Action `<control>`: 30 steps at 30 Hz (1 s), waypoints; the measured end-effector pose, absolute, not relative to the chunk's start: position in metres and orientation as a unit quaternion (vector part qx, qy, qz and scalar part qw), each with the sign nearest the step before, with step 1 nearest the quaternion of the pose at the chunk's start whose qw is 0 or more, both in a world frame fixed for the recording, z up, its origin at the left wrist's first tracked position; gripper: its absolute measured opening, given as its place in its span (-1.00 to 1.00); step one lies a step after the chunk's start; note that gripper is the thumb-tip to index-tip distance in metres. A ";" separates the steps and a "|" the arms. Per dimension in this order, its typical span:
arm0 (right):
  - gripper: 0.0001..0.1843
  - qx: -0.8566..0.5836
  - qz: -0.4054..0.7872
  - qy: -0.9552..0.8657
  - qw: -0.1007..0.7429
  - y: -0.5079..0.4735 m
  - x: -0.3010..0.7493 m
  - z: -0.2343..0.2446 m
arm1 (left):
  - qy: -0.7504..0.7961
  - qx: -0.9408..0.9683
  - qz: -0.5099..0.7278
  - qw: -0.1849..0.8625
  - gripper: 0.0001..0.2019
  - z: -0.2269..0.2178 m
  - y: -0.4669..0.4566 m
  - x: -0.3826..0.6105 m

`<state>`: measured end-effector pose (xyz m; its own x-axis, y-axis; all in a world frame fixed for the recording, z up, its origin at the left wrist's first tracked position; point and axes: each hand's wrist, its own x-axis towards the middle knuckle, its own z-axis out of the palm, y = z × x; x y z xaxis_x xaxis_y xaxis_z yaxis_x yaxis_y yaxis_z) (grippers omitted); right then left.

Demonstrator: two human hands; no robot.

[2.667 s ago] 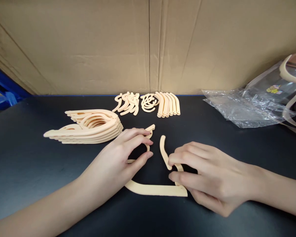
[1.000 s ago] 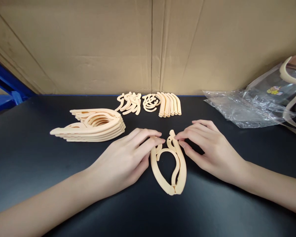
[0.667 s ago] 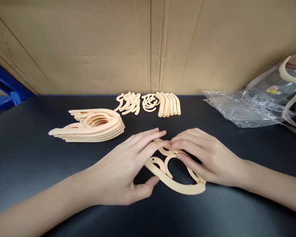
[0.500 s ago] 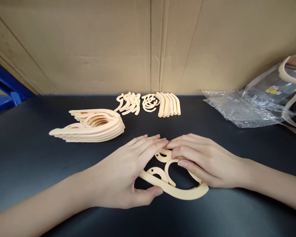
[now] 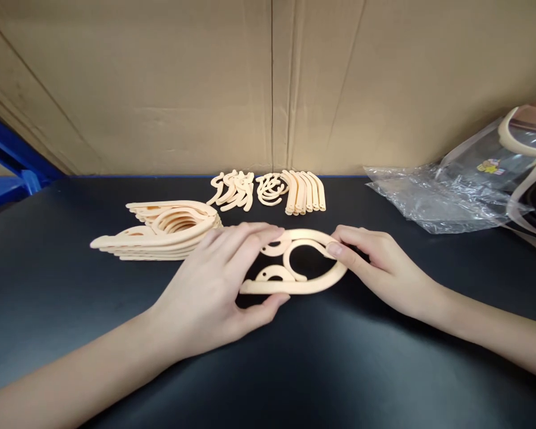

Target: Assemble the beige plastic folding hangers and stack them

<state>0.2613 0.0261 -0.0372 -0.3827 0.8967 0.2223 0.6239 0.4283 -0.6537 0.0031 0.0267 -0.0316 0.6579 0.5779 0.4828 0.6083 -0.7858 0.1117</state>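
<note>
folded hanger [image 5: 295, 285] is between the 2 hands: left hand [image 5: 214, 280] pinches 1 end, right hand [image 5: 379, 268] grips the other. Black surface [image 5: 71, 310], cardboard wall [image 5: 161, 89] behind.

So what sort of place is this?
Probably a small assembly or packing bench: a stack of identical folded hangers, sorted loose parts behind it, and clear plastic bags to the right. The left hand grips one more hanger; the right hand touches its end.

Small printed mark on plastic bag [image 5: 489, 168], wording too small to read
</note>
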 end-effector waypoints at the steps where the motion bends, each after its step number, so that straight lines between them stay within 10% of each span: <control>1: -0.58 -0.486 0.273 -0.777 0.291 0.027 0.262 -0.038 | -0.335 -0.905 -0.257 0.040 -0.52 -0.031 0.028 0.002; 15: -0.64 -0.429 0.490 -0.681 0.336 0.033 0.265 -0.032 | -0.334 -0.912 -0.228 0.065 -0.41 -0.035 0.027 0.004; 30: -0.68 -0.442 0.448 -0.708 0.321 0.026 0.263 -0.034 | -0.341 -0.903 -0.262 0.010 -0.41 -0.035 0.020 0.009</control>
<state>0.2625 0.0263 -0.0344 -0.4027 0.9135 0.0579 0.3391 0.2077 -0.9176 0.0085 0.0196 -0.0348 0.6297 0.6114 0.4793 0.6215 -0.7666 0.1614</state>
